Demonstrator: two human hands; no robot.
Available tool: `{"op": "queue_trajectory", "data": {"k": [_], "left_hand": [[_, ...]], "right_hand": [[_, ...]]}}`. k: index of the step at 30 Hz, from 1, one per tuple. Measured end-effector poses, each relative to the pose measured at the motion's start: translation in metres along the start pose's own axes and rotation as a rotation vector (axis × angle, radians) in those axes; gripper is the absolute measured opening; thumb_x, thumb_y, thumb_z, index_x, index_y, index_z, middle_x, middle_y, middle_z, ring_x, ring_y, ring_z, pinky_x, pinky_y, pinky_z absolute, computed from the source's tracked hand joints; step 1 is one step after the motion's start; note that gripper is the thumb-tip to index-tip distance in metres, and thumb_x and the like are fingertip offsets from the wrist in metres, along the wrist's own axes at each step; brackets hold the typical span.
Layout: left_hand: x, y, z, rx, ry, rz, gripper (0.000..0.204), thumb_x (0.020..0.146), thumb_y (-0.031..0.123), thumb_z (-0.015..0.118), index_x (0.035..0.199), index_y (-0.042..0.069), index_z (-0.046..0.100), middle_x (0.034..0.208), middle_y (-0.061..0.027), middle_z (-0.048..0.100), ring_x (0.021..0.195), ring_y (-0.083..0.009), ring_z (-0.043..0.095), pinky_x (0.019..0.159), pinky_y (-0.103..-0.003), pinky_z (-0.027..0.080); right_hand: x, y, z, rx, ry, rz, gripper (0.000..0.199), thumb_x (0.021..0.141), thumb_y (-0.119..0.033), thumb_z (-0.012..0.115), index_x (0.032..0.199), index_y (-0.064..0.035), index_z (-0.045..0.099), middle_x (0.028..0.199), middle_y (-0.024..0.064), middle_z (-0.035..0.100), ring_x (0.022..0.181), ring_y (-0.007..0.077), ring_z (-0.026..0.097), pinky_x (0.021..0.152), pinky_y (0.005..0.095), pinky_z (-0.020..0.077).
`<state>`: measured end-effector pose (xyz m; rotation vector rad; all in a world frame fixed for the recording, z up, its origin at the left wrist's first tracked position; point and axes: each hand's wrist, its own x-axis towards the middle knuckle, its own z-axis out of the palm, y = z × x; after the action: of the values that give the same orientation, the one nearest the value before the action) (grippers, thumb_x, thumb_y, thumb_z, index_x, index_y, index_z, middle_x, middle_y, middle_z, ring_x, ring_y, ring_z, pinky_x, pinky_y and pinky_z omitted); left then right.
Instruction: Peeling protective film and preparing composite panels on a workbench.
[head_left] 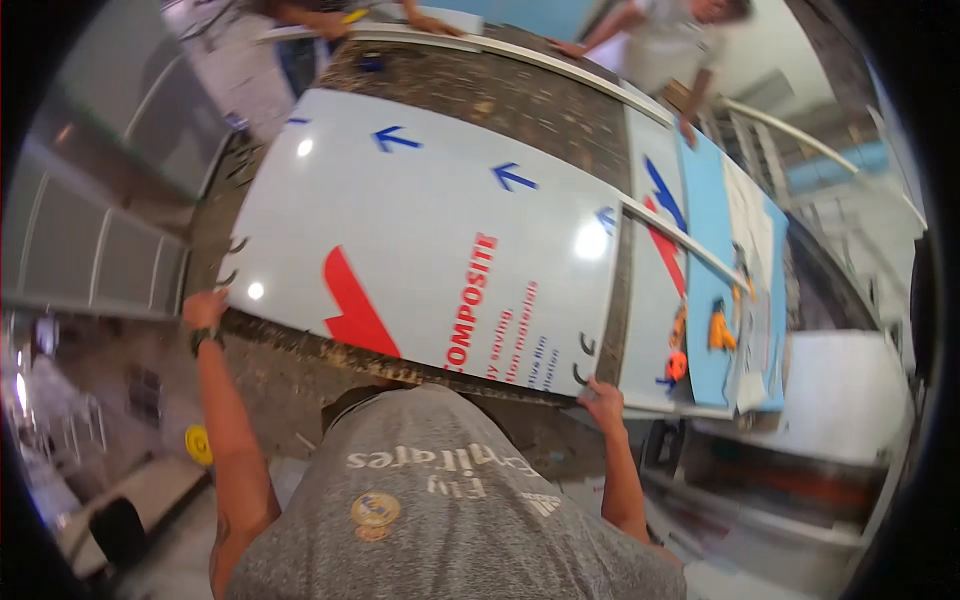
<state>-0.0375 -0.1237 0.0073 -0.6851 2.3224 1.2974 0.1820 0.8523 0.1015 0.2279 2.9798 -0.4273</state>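
Note:
A large white composite panel (420, 230) with blue arrows and red markings lies on a rough dark worktable (520, 95) in front of me. My left hand (203, 310), with a dark wristband, grips the panel's near left corner. At the near right corner my right hand (603, 402) holds the panel's edge. The panel's near edge reaches to my chest.
To the right lie a second white panel (655, 300), a light blue sheet (705, 250), a thin metal bar (680, 240) and orange tools (720, 330). Two other people (670, 40) lean over the table's far edge. Grey panels stand on the left. A yellow disc (198, 443) lies on the floor.

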Motion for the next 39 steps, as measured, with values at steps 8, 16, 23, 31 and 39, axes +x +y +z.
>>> {"op": "queue_trajectory", "data": {"k": [8,16,23,31,39], "left_hand": [[-0.002,0.008,0.027,0.625,0.442,-0.106,0.056,0.089,0.052,0.076,0.075,-0.002,0.077,0.067,-0.011,0.071,0.062,-0.0267,0.064,0.061,-0.042,0.051],[-0.032,0.04,0.032,0.841,0.364,0.213,0.046,0.082,0.044,0.082,0.086,-0.001,0.079,0.081,-0.0163,0.076,0.072,-0.0329,0.068,0.067,-0.046,0.055],[-0.007,0.115,0.069,0.366,0.6,-0.051,0.049,0.081,0.043,0.082,0.101,-0.002,0.077,0.09,-0.0174,0.076,0.08,-0.0336,0.069,0.076,-0.042,0.056],[0.025,0.107,0.11,0.137,1.099,0.123,0.038,0.084,0.038,0.082,0.104,0.005,0.078,0.096,-0.0142,0.076,0.091,-0.0346,0.069,0.084,-0.043,0.056],[0.03,0.113,0.118,0.147,1.125,0.138,0.032,0.087,0.035,0.08,0.103,0.008,0.075,0.103,-0.0138,0.072,0.099,-0.0361,0.064,0.09,-0.045,0.052]], "right_hand": [[0.006,-0.029,-0.016,0.18,0.053,0.025,0.051,0.077,-0.028,0.09,0.122,-0.009,0.079,0.085,0.0129,0.075,0.068,0.0287,0.063,0.066,0.0375,0.0505],[-0.002,-0.03,-0.007,0.156,0.152,0.176,0.036,0.087,-0.029,0.082,0.114,-0.0045,0.081,0.075,0.0128,0.071,0.063,0.026,0.059,0.061,0.0348,0.0469],[-0.002,-0.019,0.015,0.224,0.178,0.198,0.037,0.086,-0.023,0.084,0.117,-0.0046,0.08,0.085,0.0163,0.076,0.069,0.0286,0.065,0.068,0.0365,0.052],[0.009,-0.034,0.012,0.579,0.203,0.356,0.035,0.084,-0.007,0.082,0.116,0.0057,0.078,0.086,0.0118,0.077,0.07,0.0196,0.065,0.072,0.0299,0.054],[0.075,-0.095,0.01,0.305,0.284,0.209,0.029,0.083,-0.005,0.08,0.111,0.0043,0.078,0.095,0.0136,0.075,0.085,0.024,0.065,0.081,0.034,0.0546]]}}
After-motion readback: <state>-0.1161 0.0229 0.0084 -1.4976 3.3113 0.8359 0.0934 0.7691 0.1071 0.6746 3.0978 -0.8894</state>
